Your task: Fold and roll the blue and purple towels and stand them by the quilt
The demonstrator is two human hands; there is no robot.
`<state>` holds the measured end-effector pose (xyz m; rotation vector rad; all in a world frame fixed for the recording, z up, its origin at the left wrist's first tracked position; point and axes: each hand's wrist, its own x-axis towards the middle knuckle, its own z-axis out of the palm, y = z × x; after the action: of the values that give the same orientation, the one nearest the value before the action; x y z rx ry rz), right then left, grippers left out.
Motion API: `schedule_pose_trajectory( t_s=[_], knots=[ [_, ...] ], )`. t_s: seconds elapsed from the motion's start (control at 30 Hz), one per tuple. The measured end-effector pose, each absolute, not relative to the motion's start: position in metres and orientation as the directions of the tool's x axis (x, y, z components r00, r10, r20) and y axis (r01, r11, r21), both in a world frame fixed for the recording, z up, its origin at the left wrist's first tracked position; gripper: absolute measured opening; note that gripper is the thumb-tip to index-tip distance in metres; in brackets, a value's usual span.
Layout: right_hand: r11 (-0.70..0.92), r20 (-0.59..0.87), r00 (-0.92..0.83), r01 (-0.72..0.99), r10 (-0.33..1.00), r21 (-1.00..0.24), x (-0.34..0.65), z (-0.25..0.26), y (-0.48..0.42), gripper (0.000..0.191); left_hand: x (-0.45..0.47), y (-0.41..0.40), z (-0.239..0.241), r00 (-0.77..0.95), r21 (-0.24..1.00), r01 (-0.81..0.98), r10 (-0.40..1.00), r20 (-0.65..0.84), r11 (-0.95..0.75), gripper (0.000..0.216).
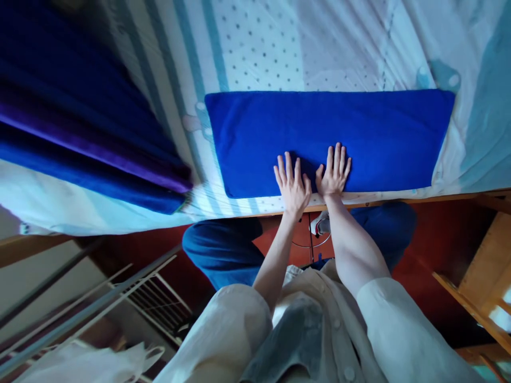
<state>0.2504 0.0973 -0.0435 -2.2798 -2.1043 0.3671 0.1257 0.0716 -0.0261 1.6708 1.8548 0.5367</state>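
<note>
A bright blue towel (359, 133), folded into a long flat strip, lies on the patterned bed sheet (279, 48) close to the bed's near edge. My left hand (293, 184) rests flat on the towel's near edge, fingers stretched out and slightly spread. Right beside it, my right hand (334, 173) also lies flat on the towel with fingers extended. Neither hand holds anything. Both forearms reach forward from white sleeves.
A pile of folded blue and purple towels (88, 138) sits on the bed at the left. A wooden bed frame edge (399, 201) runs below the towel. A metal rack (151, 292) stands lower left, wooden furniture (479, 287) at the right, a white plastic bag (91, 364) at the bottom left.
</note>
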Motion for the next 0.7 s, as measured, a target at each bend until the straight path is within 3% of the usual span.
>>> schedule_pose_trajectory(
  t_s=[0.2, 0.3, 0.4, 0.7],
  knots=[
    [-0.089, -0.185, 0.065, 0.988, 0.981, -0.127, 0.257, -0.054, 0.098, 0.061, 0.165, 0.11, -0.05, 0.301, 0.869, 0.463, 0.953, 0.031, -0.175, 0.063],
    [-0.093, -0.139, 0.071, 0.983, 0.988, -0.156, 0.256, -0.054, 0.097, 0.061, 0.155, 0.12, -0.067, 0.351, 0.902, 0.368, 0.932, 0.09, -0.226, 0.061],
    [-0.074, -0.091, 0.059, 0.982, 0.994, -0.173, 0.254, -0.049, 0.096, 0.063, 0.118, 0.116, -0.071, 0.274, 0.894, 0.407, 0.959, 0.074, -0.185, 0.059],
    [-0.067, -0.072, 0.056, 0.985, 0.996, -0.161, 0.251, -0.042, 0.098, 0.064, -0.019, 0.1, -0.049, -0.209, 0.727, 0.667, 0.978, -0.022, 0.159, 0.048]
  ],
)
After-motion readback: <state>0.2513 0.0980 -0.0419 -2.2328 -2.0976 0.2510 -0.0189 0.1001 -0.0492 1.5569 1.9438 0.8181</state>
